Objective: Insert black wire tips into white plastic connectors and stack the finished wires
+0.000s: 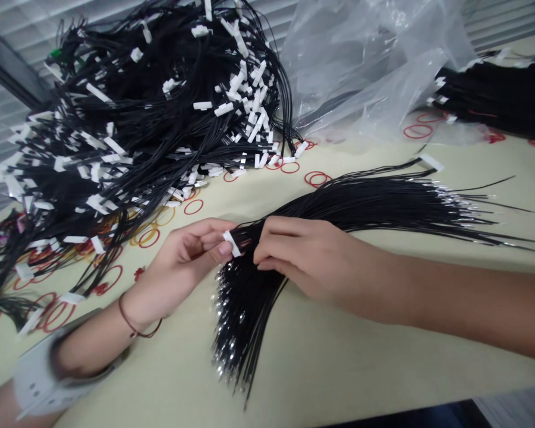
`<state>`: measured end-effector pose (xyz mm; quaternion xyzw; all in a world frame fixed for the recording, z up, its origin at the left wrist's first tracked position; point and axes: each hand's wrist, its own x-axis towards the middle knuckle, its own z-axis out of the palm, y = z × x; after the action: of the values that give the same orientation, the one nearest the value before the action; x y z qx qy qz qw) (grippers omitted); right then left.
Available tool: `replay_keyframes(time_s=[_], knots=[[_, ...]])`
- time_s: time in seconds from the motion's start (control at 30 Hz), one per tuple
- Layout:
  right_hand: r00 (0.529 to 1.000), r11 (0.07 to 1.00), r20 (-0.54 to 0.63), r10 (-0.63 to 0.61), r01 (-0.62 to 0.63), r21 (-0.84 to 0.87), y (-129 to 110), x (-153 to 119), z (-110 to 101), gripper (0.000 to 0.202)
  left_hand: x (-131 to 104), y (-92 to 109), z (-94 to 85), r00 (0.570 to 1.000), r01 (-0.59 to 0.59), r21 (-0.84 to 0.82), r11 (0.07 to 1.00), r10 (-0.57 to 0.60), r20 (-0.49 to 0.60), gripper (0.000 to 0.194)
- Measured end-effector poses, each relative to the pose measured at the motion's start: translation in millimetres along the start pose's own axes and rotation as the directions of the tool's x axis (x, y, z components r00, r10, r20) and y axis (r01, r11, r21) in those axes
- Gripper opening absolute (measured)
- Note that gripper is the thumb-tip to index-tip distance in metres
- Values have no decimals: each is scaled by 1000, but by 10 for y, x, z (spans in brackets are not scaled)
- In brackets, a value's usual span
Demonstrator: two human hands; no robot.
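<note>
A thick bundle of black wires (361, 205) with bare silvery ends curves across the table in front of me. My left hand (191, 255) pinches a small white connector (232, 244) at the bundle's left side, between thumb and fingers. Just right of it, my right hand (303, 252) lies over the bundle with its fingers closed on black wires near that connector; the fingertips are partly hidden. Wire ends with shiny tips fan out below both hands. Another white connector (431, 163) lies at the bundle's upper right end.
A large heap of black wires with white connectors (173, 101) fills the upper left. A clear plastic bag (365, 71) lies behind the bundle. More black wires (503, 95) rest at the right. Red rubber bands (317, 179) are scattered over the pale table (339, 368).
</note>
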<state>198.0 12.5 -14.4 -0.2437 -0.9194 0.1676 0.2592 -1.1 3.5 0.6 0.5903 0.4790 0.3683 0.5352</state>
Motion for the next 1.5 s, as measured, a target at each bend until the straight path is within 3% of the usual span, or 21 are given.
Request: replay_keyframes(time_s=[0.1, 0.37, 0.73, 1.5], knots=[[999, 999, -16, 40, -39, 27, -3, -18, -13, 25, -10, 10, 2, 1000, 8, 26, 1000, -7, -29, 15], [995, 995, -33, 90, -88, 46, 5, 33, -67, 16, 0, 4, 8, 1000, -12, 18, 1000, 12, -1, 17], [948, 973, -227, 224, -230, -1, 66, 39, -98, 10, -14, 14, 8, 1000, 15, 27, 1000, -14, -24, 15], [961, 968, -129, 244, -249, -23, 69, 52, -51, 16, -20, 2, 11, 1000, 20, 19, 1000, -19, -12, 16]])
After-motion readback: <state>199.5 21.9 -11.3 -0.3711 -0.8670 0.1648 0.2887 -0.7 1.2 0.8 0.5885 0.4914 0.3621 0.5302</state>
